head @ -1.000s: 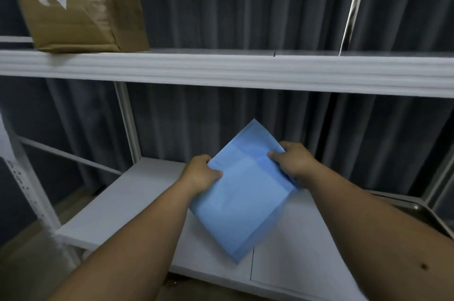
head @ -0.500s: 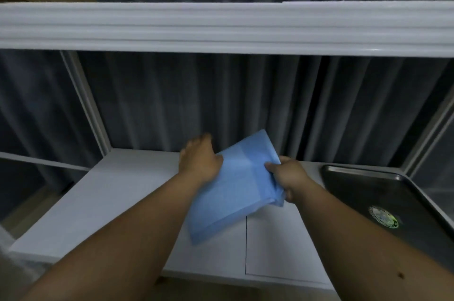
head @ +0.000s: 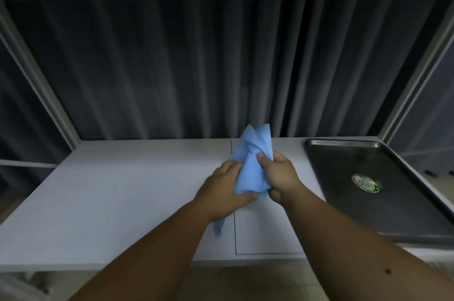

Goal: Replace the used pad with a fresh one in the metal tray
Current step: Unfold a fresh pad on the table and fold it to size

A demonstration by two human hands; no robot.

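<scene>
Clutching blue pad (head: 250, 173): left hand (head: 227, 192), right hand (head: 280, 179) | tray (head: 344, 147) sticker (head: 365, 183) (unreadable)

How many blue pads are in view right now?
1. The blue pad is crumpled between the left hand and right hand, above the white shelf. The metal tray holds no pad.

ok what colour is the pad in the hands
Light blue, plain with no print. The pad shows best in the head view, bunched between both hands.
</scene>
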